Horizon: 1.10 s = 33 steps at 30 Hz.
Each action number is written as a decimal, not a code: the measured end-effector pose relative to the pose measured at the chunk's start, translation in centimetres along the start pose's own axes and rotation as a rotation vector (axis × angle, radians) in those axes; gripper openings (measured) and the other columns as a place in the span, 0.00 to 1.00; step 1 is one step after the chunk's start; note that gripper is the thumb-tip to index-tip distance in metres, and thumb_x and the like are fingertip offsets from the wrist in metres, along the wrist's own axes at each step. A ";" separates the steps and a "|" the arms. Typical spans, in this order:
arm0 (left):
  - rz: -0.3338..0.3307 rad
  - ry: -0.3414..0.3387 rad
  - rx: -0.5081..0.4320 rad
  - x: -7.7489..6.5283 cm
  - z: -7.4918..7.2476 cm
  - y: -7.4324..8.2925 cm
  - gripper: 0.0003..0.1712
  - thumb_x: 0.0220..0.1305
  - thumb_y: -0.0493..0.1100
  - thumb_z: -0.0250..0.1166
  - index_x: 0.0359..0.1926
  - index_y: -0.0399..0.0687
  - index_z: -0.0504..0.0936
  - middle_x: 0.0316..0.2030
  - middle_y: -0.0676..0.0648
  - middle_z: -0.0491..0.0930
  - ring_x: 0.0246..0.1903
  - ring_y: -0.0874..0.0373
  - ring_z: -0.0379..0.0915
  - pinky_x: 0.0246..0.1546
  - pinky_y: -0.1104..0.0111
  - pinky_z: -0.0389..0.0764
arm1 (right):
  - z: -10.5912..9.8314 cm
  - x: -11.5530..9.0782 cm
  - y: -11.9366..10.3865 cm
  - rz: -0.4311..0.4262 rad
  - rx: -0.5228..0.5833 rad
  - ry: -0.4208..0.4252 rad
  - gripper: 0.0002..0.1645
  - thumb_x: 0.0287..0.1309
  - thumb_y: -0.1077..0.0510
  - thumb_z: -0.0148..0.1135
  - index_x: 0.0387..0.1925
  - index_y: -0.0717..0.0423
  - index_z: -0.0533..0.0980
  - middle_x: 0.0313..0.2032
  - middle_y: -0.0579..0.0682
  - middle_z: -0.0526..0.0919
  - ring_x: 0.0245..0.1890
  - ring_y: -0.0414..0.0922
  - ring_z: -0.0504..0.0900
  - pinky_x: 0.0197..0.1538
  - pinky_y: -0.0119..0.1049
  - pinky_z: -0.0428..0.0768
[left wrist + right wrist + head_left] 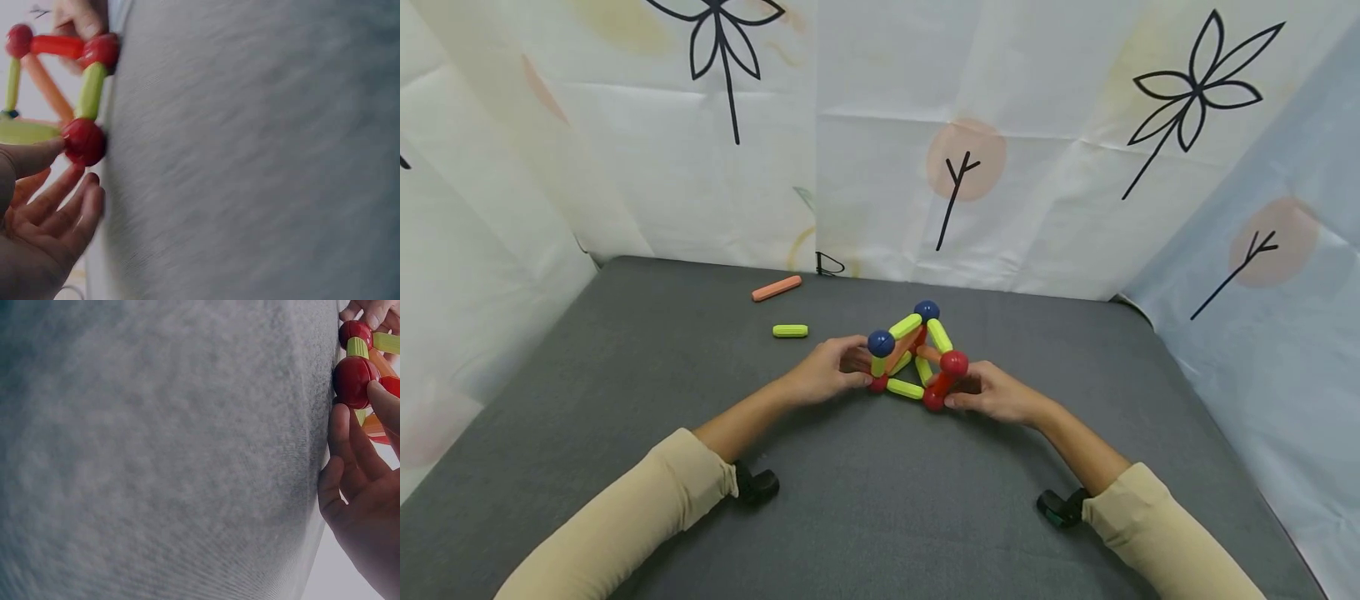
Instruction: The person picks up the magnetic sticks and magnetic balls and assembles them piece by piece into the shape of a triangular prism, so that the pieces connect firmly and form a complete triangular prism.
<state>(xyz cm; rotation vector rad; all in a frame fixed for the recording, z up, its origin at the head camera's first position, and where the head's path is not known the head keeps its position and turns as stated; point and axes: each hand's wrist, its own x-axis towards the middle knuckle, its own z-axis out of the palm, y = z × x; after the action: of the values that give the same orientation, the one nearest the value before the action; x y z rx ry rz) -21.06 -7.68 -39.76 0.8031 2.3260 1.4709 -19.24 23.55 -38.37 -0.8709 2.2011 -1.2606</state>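
Observation:
A frame of magnetic rods and balls stands on the table, with yellow-green rods (906,389), orange and red rods, and red and blue balls. My left hand (831,368) pinches the red ball (85,142) at its lower left corner between thumb and fingertips. At the lower right corner, the thumb and fingers of my right hand (1000,393) pinch another red ball (355,382). A red rod rises from that ball to an upper red ball (954,363). One blue ball (881,343) tops the left side and another blue ball (927,310) the back.
Behind my left hand lie a loose yellow-green rod (790,331) and, farther back, a loose orange rod (777,288). The grey table (880,500) meets a white printed curtain (880,167) at its back edge. Curtains also hang at both sides.

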 end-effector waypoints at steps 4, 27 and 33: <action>0.019 0.066 0.019 0.0 -1.9 0.1 0.24 0.65 0.29 0.65 0.61 0.33 0.74 0.49 0.36 0.83 0.50 0.47 0.80 0.49 0.58 0.81 | 0.1 0.1 0.0 -0.013 0.001 0.002 0.22 0.66 0.64 0.62 0.60 0.66 0.74 0.56 0.60 0.81 0.56 0.53 0.78 0.57 0.39 0.76; -0.408 0.543 0.289 0.7 -12.2 -5.1 0.32 0.73 0.39 0.58 0.73 0.36 0.60 0.58 0.31 0.74 0.58 0.35 0.68 0.59 0.42 0.65 | 0.5 0.5 -0.3 0.005 0.010 0.010 0.20 0.63 0.66 0.64 0.56 0.66 0.77 0.50 0.59 0.84 0.46 0.51 0.79 0.48 0.37 0.78; -0.407 0.545 0.390 0.8 -11.8 -5.7 0.29 0.72 0.35 0.58 0.71 0.38 0.64 0.53 0.32 0.78 0.53 0.36 0.71 0.56 0.42 0.66 | 0.5 0.7 -0.4 0.015 0.023 0.013 0.20 0.63 0.66 0.64 0.56 0.66 0.77 0.52 0.59 0.84 0.49 0.51 0.78 0.51 0.37 0.77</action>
<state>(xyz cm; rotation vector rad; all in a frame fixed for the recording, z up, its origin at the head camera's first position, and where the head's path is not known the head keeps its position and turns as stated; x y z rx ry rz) -29.38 -17.79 -39.50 -0.0373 2.9987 1.1704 -19.22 22.62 -38.30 -0.8379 2.1952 -1.2847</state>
